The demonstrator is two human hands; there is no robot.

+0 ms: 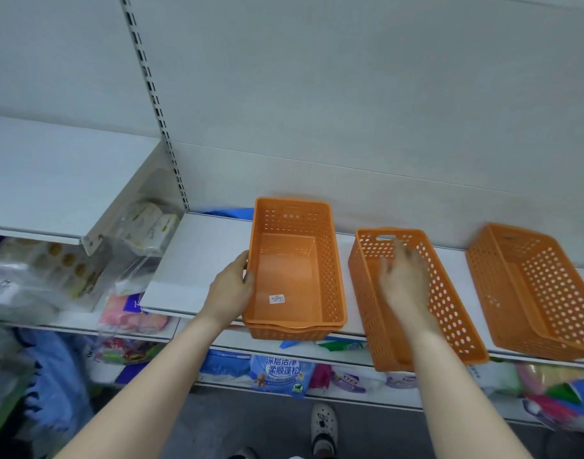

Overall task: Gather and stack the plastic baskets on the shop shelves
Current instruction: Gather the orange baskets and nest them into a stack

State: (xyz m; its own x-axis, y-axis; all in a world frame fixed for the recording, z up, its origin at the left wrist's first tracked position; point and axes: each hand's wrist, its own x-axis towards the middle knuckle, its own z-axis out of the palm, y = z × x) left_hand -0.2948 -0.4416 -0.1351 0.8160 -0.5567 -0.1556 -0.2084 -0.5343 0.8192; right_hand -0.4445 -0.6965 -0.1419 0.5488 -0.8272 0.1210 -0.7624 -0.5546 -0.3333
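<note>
Three orange perforated plastic baskets stand on a white shelf [197, 256]. The left one [293, 260] is a nested stack of two, with a small price sticker on its floor. My left hand [231, 289] grips its left rim. The middle basket [449, 313] sticks out over the shelf's front edge. My right hand [404, 276] hovers over the inside of that basket with fingers spread and blurred, holding nothing. The right basket [535, 293] stands apart at the right end of the shelf.
A higher white shelf [52, 180] juts out at the left, with packaged goods under it. Lower shelves hold detergent refill bags [284, 372] and other packets. A slotted upright [151, 94] runs up the back panel. A shoe [323, 429] stands on the floor below.
</note>
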